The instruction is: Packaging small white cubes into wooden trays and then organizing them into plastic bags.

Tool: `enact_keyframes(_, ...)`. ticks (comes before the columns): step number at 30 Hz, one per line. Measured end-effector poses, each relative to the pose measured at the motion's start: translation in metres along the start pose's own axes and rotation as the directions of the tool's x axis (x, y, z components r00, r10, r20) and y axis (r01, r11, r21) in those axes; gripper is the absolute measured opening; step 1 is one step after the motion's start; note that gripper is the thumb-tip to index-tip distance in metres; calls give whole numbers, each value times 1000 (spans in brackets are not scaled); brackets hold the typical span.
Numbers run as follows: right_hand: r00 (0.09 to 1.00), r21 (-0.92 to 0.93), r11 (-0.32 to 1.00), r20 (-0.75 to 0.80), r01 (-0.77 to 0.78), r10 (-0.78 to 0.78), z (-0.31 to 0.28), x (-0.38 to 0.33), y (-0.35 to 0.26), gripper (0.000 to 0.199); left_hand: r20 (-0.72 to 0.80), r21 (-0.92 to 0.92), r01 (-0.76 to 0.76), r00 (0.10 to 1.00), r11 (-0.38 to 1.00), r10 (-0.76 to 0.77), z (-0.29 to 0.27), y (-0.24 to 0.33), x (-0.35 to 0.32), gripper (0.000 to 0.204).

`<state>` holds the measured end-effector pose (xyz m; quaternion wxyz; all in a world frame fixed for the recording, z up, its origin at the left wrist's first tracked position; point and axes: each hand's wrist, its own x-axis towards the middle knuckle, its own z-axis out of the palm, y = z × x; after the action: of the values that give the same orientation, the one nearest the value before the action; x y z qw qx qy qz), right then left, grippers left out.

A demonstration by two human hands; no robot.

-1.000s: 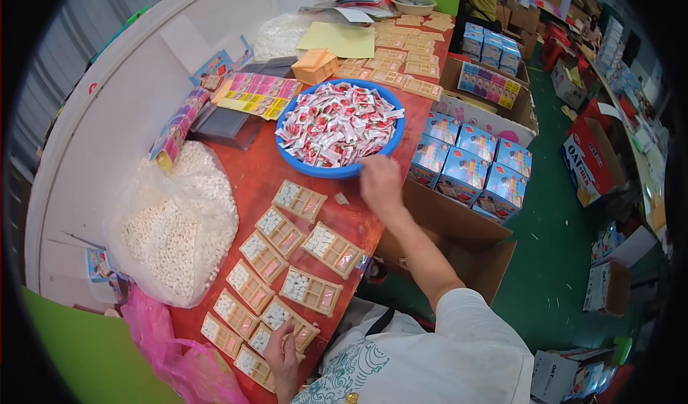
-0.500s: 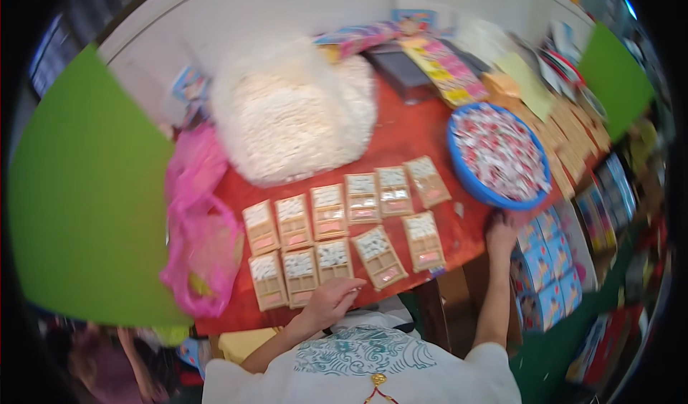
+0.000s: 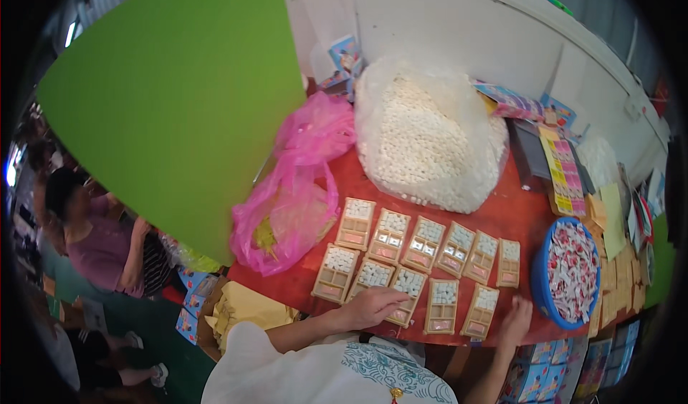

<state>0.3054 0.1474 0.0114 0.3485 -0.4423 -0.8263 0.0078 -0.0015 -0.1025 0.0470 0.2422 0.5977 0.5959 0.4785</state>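
Several small tan trays (image 3: 420,245) filled with white pieces lie in two rows on the red table (image 3: 512,214). My left hand (image 3: 373,306) rests flat on the near row, its fingers touching one tray (image 3: 403,295). At the table's near edge my right hand (image 3: 516,320) lies with fingers spread, beside the rightmost tray (image 3: 480,311) and just left of a blue bowl (image 3: 541,289) of red-and-white wrapped sweets. Neither hand grips anything.
A large clear bag of white pieces (image 3: 428,140) sits behind the trays. Pink plastic bags (image 3: 290,207) lie at the left, colourful packs (image 3: 562,171) and yellow cards at the right. Blue boxes (image 3: 534,379) stand below the table. A person (image 3: 100,243) stands at far left.
The view has swung left and closer; the trays and the white bag now fill the middle. My right hand has come from the bowl to the table's near edge. My left hand stays on the near trays.
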Motion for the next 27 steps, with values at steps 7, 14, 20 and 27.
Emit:
enact_keyframes(7,995,274,960,-94,51,-26,55,128,-98,6,-79,62,37,996,997,-32,-32,5,2,23)
enact_keyframes(14,958,186,969,-265,164,-111,117,203,-99,9,-154,-14,171,973,985,-171,-41,9,-5,22)
enact_keyframes(20,997,-4,998,53,56,-56,146,171,-81,24,-138,-46,189,971,981,-193,-25,-3,-11,20)
enact_keyframes(27,975,-46,986,-148,163,-168,30,125,-52,14,-38,-62,175,983,983,-178,-9,4,-2,18)
